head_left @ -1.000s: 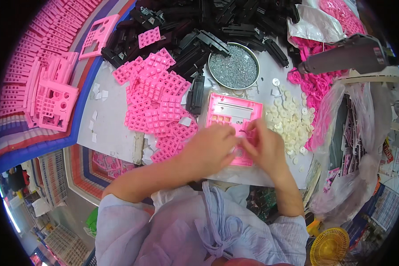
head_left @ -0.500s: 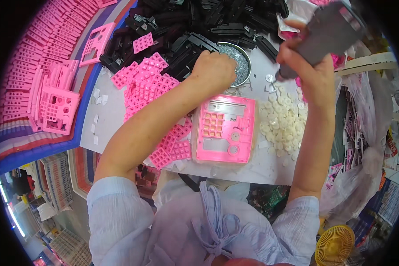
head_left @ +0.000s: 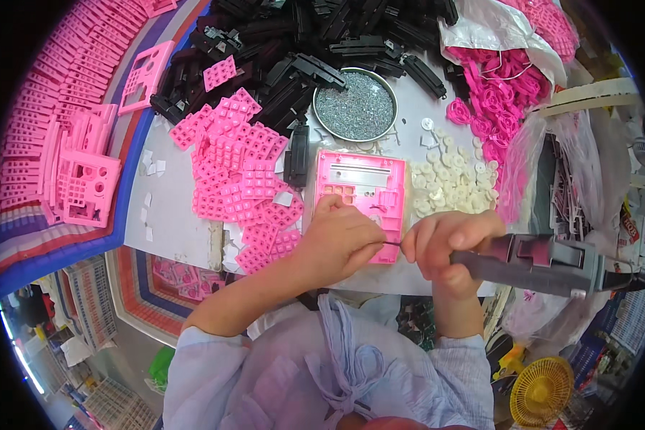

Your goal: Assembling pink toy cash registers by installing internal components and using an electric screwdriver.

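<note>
The person's two hands meet across a pink casing point(head_left: 388, 197).
At left, pink keypads point(head_left: 236, 161) lie heaped; next, the left hand point(head_left: 342, 236) rests over the casing's lower part, fingertips drawn together at the tip of a thin dark bit point(head_left: 393, 244), what they pinch too small to tell; the casing lies on the table below a bowl point(head_left: 394, 118) and left of white discs point(head_left: 455, 175); rightmost, the right hand point(head_left: 448, 244) is wrapped around a dark power driver point(head_left: 545, 269).

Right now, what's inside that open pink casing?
Inside the pink casing, a silvery strip shows toward the far end, with square openings nearer. The left hand covers the near left part; what lies there is hidden.
</note>
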`<state>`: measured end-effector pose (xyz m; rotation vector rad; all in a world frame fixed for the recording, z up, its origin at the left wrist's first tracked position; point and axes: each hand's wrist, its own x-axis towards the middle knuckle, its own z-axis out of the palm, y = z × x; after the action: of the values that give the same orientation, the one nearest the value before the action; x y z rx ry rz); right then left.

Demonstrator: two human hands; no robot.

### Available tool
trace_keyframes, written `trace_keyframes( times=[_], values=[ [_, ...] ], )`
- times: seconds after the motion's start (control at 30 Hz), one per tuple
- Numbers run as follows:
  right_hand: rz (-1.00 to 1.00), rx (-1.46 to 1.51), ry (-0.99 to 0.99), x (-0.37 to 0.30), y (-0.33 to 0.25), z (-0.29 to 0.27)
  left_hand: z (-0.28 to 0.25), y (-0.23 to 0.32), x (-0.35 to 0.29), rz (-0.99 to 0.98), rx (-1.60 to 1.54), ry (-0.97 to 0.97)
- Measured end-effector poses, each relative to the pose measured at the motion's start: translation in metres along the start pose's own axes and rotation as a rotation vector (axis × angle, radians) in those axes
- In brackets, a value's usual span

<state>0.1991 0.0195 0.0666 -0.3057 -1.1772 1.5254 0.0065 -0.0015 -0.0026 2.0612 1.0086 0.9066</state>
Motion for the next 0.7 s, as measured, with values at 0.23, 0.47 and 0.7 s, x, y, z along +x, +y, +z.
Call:
trace_keyframes(
  times=[0.23,0.47,0.7],
  values=[
    [-0.015,-0.009,-0.016,0.001,0.002,0.003,-0.003,-0.001,0.001,0.019,-0.014,0.002],
    [-0.053,-0.080,0.022,-0.012,0.021,-0.010,0.000,-0.001,0.002,0.034,0.277,0.093],
    [-0.019,-0.224,0.057,-0.023,0.056,-0.027,-0.003,-0.011,0.000,0.222,0.500,-0.059]
  ],
)
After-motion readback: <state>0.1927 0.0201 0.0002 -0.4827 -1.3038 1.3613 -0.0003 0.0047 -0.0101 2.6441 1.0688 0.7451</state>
